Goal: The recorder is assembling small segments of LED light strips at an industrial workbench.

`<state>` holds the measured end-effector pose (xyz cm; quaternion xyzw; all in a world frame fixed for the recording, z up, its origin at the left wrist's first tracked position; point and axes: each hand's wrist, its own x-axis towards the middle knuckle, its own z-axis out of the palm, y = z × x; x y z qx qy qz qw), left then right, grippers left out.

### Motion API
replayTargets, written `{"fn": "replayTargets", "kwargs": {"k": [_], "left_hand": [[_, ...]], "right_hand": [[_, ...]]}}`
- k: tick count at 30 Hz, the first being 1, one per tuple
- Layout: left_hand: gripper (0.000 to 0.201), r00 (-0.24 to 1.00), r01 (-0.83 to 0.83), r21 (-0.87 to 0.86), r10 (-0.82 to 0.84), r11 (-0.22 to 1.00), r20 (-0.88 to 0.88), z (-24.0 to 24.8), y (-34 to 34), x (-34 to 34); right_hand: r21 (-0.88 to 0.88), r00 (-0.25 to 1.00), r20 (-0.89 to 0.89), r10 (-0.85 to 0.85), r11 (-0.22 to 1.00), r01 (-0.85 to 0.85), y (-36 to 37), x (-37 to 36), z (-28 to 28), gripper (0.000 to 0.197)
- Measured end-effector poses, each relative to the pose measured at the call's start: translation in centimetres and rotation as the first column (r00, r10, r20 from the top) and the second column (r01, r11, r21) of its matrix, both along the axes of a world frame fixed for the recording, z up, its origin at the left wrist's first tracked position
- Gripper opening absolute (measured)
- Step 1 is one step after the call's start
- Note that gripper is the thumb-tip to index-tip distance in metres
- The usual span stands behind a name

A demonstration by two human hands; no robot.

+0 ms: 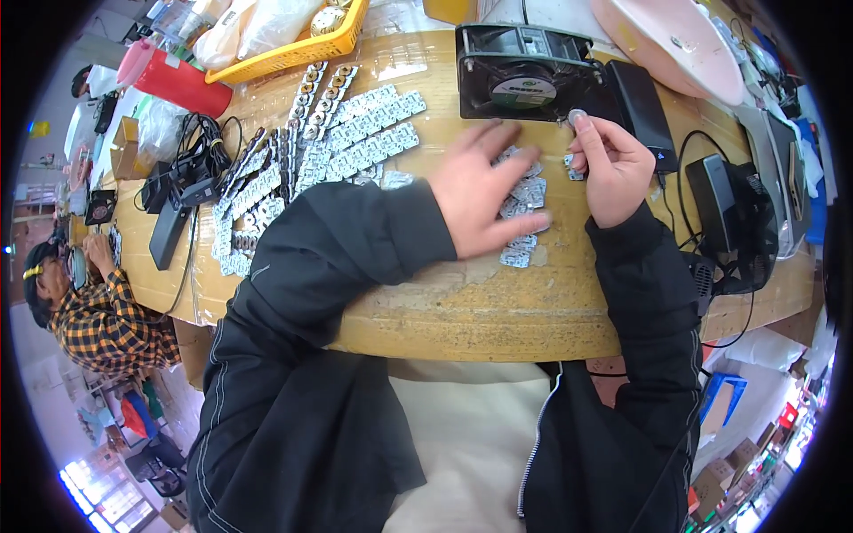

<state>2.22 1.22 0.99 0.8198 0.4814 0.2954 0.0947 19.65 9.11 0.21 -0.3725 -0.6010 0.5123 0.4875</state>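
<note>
Silvery board pieces (522, 200) (small, flat, rectangular) lie in a loose heap on the worn wooden table (462, 311), under the left hand (484, 191), which is spread flat with fingers apart. Just beside, the right hand (613, 169) pinches one small piece (577, 115) at its fingertips. Behind stands a black square fan (520, 75).

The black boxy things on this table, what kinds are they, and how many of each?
Square black fans: 1
Flat black power bricks: 1
Round wire-caged black fans: 1
Total: 3
The right hand is nearest the brick.
</note>
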Motion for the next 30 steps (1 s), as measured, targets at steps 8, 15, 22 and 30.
{"fn": "replayTargets", "kwargs": {"k": [8,15,22,30], "left_hand": [[0.072,0.992,0.112,-0.073,-0.107,0.991,0.066,-0.1,-1.4,3.5],[0.024,0.962,-0.100,0.106,0.123,0.989,-0.244,3.2,-2.7,-3.3],[0.035,0.830,-0.350,0.203,0.403,0.915,-0.386,2.3,-5.0,-10.6],[0.039,0.845,-0.277,0.268,0.367,0.923,-0.389,5.2,-7.7,-7.6]], "right_hand": [[0.080,0.987,-0.065,-0.144,0.986,0.149,0.1,-0.1,0.5,0.014],[0.126,0.980,-0.075,-0.184,0.973,0.192,0.3,0.9,0.5,0.015],[0.195,0.995,-0.013,-0.096,0.976,0.097,-0.3,0.6,0.4,0.015],[0.213,0.992,0.005,-0.124,0.970,0.120,-0.5,0.8,0.3,0.015]]}}
